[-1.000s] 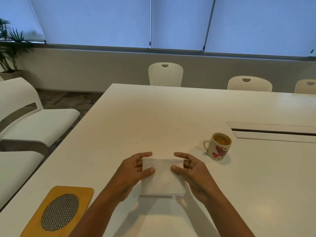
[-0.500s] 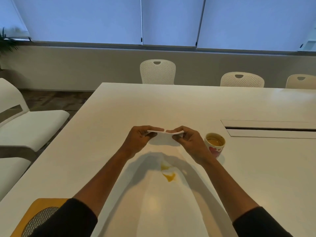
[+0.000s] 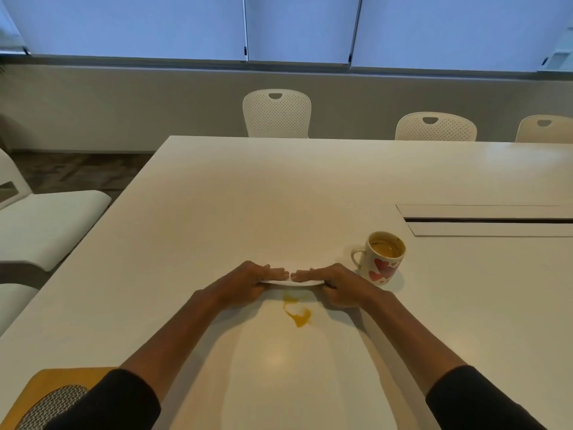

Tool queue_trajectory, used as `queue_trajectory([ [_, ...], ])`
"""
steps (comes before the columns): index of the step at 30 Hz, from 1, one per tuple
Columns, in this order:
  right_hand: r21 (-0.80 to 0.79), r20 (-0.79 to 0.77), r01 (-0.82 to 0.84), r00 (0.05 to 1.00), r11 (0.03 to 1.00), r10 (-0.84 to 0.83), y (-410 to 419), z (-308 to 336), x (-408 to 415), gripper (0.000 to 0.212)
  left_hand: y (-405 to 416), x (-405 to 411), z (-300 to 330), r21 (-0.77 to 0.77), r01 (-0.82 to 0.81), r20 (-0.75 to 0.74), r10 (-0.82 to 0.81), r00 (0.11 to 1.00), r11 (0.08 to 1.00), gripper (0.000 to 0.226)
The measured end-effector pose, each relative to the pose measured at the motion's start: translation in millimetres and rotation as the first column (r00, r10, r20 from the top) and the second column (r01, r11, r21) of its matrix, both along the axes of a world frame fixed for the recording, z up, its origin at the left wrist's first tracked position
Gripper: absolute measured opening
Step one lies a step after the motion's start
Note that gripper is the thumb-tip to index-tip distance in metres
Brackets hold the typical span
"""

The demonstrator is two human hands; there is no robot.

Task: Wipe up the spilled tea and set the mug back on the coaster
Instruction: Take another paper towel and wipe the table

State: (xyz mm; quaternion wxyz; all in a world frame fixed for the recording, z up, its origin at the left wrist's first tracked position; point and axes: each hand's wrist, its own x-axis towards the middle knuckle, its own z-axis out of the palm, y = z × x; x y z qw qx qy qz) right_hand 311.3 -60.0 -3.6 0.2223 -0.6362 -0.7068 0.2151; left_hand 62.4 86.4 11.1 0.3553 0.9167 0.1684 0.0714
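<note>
The napkin, held higher over the table half a second ago, now sits lower, just beyond the yellow tea puddle, lying flat with its long axis running left to right. The left hand and right hand each pinch one end, fingers on top and nearly meeting. The heart-patterned mug stands upright just right of the right hand, handle pointing left, well apart from the wooden coaster at the near left corner.

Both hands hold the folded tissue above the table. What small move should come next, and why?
Probably lower the tissue toward the person onto the tea spill. The left hand and right hand hold it just beyond the puddle, which lies unwiped.
</note>
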Motion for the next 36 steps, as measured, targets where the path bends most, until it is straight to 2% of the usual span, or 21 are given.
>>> queue_trajectory([
  [3, -0.050, 0.085, -0.074, 0.993, 0.996, 0.078, 0, -5, 3, 0.057, -3, -1, -4, 0.084, 0.090, -0.077, -0.084, 0.994, 0.992, 0.049],
  [15, -0.009, 0.058, -0.186, 0.981, 0.983, 0.186, -24, -5, -2, 0.053, -33, -14, -12, 0.173, 0.183, -0.240, -0.139, 0.961, 0.968, 0.054],
  [25, -0.039, 0.063, -0.174, 0.982, 0.984, 0.176, -49, 4, -15, 0.045, -56, -24, -6, 0.152, 0.194, -0.280, -0.146, 0.949, 0.969, 0.054],
  [36, -0.092, 0.096, -0.139, 0.984, 0.986, 0.148, -78, 17, -24, 0.041, -82, -38, -6, 0.197, 0.261, -0.356, -0.179, 0.917, 0.945, 0.055],
])
